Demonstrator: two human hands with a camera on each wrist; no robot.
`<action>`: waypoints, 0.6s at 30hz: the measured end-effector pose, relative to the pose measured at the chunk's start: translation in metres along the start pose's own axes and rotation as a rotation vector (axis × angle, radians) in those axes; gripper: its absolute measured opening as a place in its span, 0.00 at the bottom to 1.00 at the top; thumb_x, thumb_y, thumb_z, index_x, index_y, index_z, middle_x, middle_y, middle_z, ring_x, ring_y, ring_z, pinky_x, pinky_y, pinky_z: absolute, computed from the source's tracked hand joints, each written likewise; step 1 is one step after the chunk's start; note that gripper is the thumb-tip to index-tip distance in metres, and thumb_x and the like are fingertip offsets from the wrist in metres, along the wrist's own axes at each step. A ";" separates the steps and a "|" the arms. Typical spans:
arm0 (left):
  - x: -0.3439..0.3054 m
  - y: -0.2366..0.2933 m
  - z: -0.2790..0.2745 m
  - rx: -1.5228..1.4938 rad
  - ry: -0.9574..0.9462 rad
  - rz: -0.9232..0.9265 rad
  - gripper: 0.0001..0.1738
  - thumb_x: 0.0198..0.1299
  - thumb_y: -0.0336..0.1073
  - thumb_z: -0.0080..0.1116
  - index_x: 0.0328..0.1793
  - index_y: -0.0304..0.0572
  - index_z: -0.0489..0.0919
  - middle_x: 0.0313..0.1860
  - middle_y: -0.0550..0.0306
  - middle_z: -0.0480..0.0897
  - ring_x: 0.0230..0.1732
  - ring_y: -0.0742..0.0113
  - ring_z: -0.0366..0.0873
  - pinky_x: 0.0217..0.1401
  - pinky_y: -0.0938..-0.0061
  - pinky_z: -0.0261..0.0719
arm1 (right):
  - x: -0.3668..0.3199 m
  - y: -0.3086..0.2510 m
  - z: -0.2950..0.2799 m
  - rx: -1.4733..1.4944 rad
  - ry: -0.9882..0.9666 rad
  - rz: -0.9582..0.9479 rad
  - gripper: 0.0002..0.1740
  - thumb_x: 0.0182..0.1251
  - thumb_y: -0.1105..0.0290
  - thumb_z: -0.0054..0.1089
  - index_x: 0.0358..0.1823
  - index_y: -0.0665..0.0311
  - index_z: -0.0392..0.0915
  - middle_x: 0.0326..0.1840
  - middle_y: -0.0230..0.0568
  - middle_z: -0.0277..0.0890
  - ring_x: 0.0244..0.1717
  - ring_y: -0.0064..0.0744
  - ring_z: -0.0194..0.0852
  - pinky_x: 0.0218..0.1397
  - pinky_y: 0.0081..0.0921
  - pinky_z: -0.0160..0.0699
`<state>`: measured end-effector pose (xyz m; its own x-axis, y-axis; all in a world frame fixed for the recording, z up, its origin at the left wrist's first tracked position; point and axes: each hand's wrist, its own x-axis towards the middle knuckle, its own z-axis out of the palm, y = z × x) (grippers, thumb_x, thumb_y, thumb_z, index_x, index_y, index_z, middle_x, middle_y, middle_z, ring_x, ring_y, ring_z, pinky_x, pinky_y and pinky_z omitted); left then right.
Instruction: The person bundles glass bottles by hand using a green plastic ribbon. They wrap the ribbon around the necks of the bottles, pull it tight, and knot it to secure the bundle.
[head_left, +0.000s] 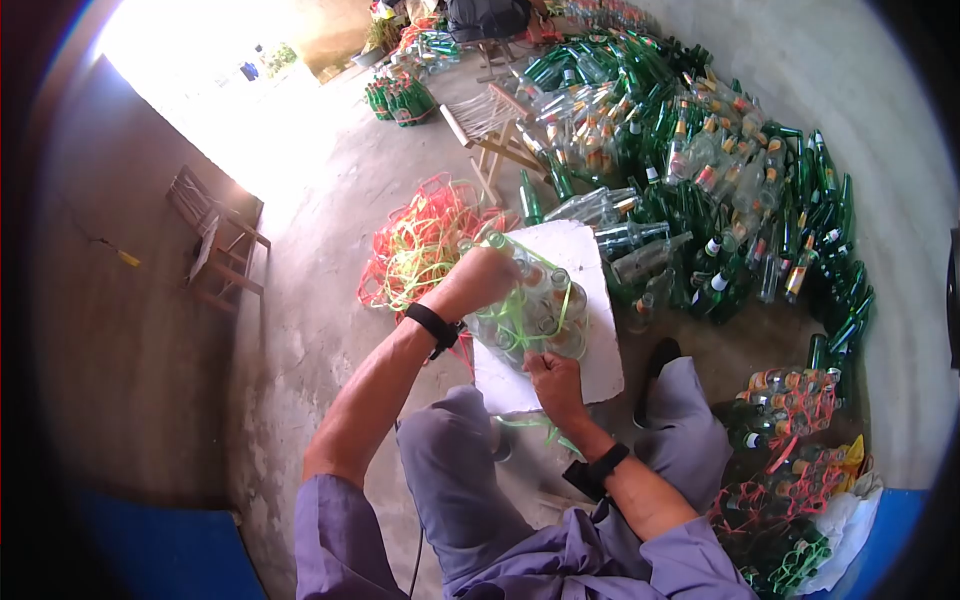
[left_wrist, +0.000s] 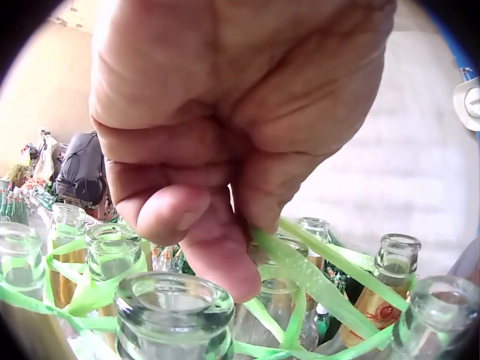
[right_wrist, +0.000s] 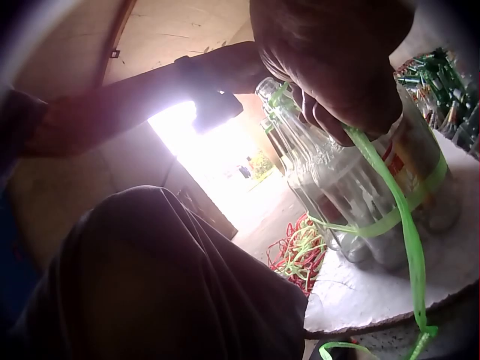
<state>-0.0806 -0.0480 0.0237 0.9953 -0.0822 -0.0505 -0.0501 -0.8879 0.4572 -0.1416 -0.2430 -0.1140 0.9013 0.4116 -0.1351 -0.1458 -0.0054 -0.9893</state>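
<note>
Clear glass bottles (head_left: 545, 307) stand in a tight bundle on a white board (head_left: 600, 345), with green plastic strap (right_wrist: 409, 240) round their sides and across their necks. Over the bottle tops, my left hand (head_left: 482, 280) pinches a length of green strap (left_wrist: 307, 277) between thumb and fingers; the same hand (left_wrist: 232, 127) shows close above the open mouths (left_wrist: 174, 296). My right hand (head_left: 556, 385) is at the bundle's near side, fingers curled round the strap, whose loose end hangs down past the board's edge in the right wrist view (right_wrist: 337, 82).
A tangle of red and green strap (head_left: 425, 240) lies beyond the board's left side. Green and clear bottles (head_left: 700, 180) are heaped along the right wall. A wooden stool (head_left: 495, 125) stands ahead, another chair (head_left: 215, 240) at left. Strapped bundles (head_left: 790, 400) sit at right.
</note>
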 end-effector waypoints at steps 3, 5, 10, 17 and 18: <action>0.005 -0.002 0.002 0.013 -0.034 -0.055 0.11 0.56 0.26 0.57 0.41 0.33 0.88 0.24 0.51 0.85 0.24 0.69 0.85 0.32 0.71 0.84 | -0.002 -0.005 -0.001 -0.017 0.010 0.001 0.20 0.70 0.63 0.63 0.23 0.72 0.81 0.10 0.36 0.64 0.16 0.19 0.58 0.24 0.31 0.60; 0.008 -0.003 0.004 0.065 -0.039 -0.067 0.11 0.55 0.25 0.57 0.41 0.32 0.88 0.23 0.51 0.85 0.22 0.69 0.85 0.30 0.72 0.84 | -0.002 -0.007 0.000 -0.012 0.020 0.001 0.20 0.70 0.63 0.63 0.23 0.73 0.81 0.10 0.36 0.64 0.16 0.19 0.58 0.24 0.31 0.60; 0.009 0.004 0.001 -0.003 0.002 -0.153 0.09 0.55 0.25 0.58 0.37 0.29 0.87 0.21 0.52 0.84 0.20 0.68 0.85 0.28 0.72 0.84 | -0.002 -0.008 -0.001 -0.024 0.029 -0.018 0.21 0.70 0.62 0.64 0.23 0.73 0.81 0.10 0.36 0.64 0.17 0.19 0.59 0.24 0.32 0.60; 0.007 0.009 0.001 -0.152 0.062 -0.299 0.07 0.53 0.26 0.61 0.32 0.27 0.86 0.20 0.53 0.85 0.20 0.67 0.87 0.25 0.74 0.84 | -0.001 -0.004 -0.003 0.000 0.031 0.015 0.22 0.70 0.62 0.63 0.23 0.73 0.80 0.11 0.35 0.64 0.17 0.19 0.58 0.24 0.31 0.60; 0.008 0.009 0.001 -0.121 0.060 -0.325 0.08 0.54 0.30 0.60 0.30 0.31 0.85 0.20 0.51 0.84 0.21 0.63 0.87 0.28 0.71 0.85 | -0.001 -0.005 -0.003 -0.007 0.035 0.010 0.22 0.70 0.61 0.63 0.23 0.73 0.80 0.11 0.35 0.64 0.18 0.19 0.58 0.24 0.31 0.60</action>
<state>-0.0737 -0.0573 0.0263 0.9610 0.2257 -0.1596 0.2763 -0.8028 0.5284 -0.1406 -0.2458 -0.1089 0.9136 0.3794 -0.1466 -0.1522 -0.0153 -0.9882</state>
